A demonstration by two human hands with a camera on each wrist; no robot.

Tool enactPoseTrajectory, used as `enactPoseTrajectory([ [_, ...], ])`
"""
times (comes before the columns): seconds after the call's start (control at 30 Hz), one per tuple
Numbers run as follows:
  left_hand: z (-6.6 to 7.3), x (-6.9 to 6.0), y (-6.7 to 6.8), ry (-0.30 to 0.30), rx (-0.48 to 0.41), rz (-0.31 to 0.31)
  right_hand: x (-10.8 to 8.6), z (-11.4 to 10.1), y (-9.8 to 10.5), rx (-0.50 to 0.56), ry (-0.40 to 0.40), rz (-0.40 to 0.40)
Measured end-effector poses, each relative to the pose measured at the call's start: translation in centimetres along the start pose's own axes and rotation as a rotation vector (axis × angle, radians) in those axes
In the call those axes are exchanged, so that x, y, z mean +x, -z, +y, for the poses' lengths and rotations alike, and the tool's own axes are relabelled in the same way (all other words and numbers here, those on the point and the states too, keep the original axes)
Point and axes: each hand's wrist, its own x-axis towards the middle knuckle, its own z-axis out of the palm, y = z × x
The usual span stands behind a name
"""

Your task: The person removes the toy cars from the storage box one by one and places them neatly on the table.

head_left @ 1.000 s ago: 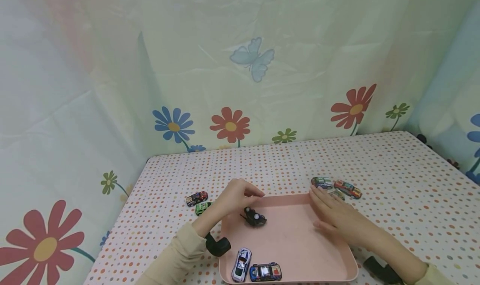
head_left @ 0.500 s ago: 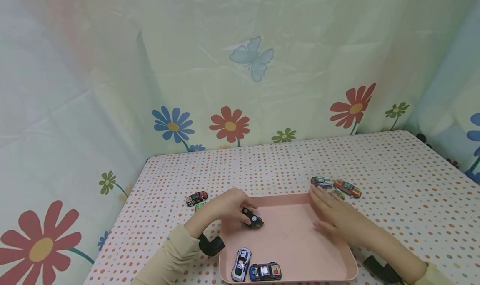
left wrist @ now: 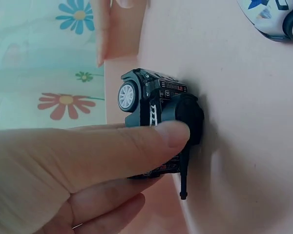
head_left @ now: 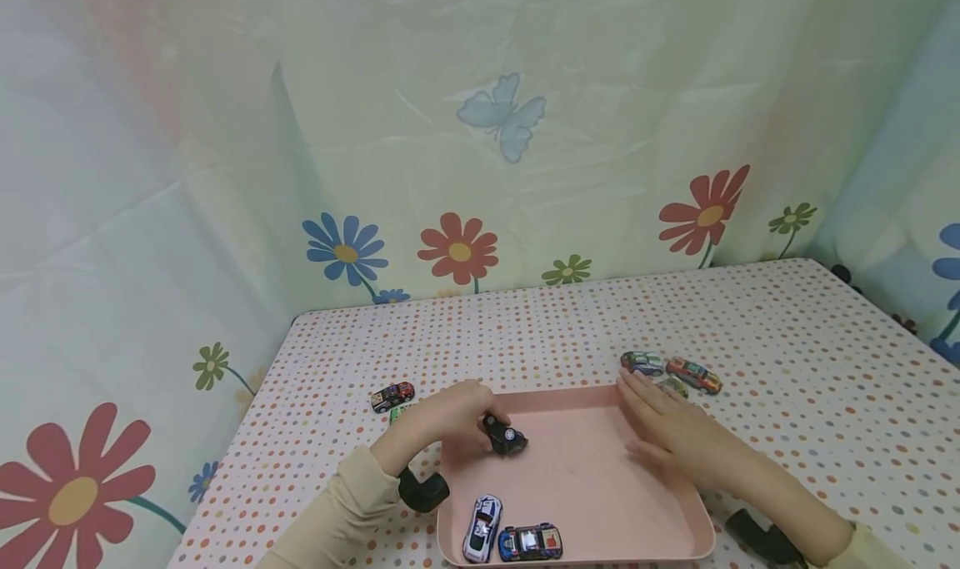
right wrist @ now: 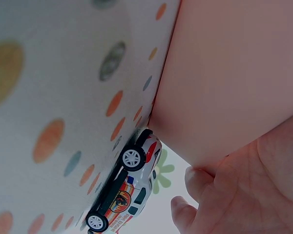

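Note:
My left hand (head_left: 453, 411) pinches a black toy armoured car (head_left: 507, 439) at the back left of the pink tray (head_left: 577, 469). In the left wrist view the thumb lies across the car's turret (left wrist: 185, 112), whose thin barrel sticks out past the fingers. The turret side faces the tray floor, and a white-hubbed wheel (left wrist: 128, 96) is turned away from it. My right hand (head_left: 682, 440) rests along the tray's right side with straight fingers, holding nothing. At the tray's front left are a white-and-blue toy car (head_left: 482, 529) and a dark blue one (head_left: 530, 543).
Left of the tray on the dotted tablecloth (head_left: 525, 336) stand a red-and-black toy car (head_left: 392, 396) and a partly hidden green one (head_left: 397, 414). Beyond my right fingertips are a green-and-white car (head_left: 642, 362), an orange-red car (head_left: 693, 375) and a half-covered one (head_left: 675, 386).
My left hand has come down from above the tray's back left edge and taken hold of the black toy armoured car, which has shifted slightly. My right hand has stayed put.

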Motion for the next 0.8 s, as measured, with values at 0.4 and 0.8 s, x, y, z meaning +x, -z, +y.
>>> enactPoseTrajectory([
  [0.4, 0.14, 0.35, -0.11, 0.034, -0.056, 0.014, -0.03, 0.01, -0.1, -0.003, -0.006, -0.001],
  [0.8, -0.66, -0.22, 0.36, 0.058, -0.338, 0.132, -0.02, 0.12, -0.15, -0.008, 0.008, 0.011],
])
